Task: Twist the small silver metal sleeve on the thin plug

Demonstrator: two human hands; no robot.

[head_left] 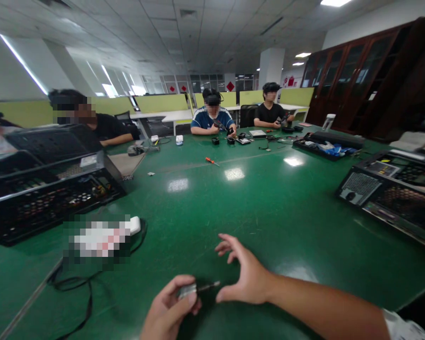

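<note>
Low in the head view, my left hand is closed around a small silvery metal piece, pinched between thumb and fingers. From that piece a thin dark rod with a pale tip points right, toward my other hand. Whether the rod and the metal piece are one object I cannot tell. My right hand hovers just right of the tip, thumb and fingers spread in a wide curve, with nothing in it. A gap shows between its fingers and the rod. Both hands are over the green table.
Opened computer cases stand at left and right. A white charger-like block and black strap lie at left. Farther off are an orange-handled screwdriver and a black tray holding blue material. Several people sit around the table.
</note>
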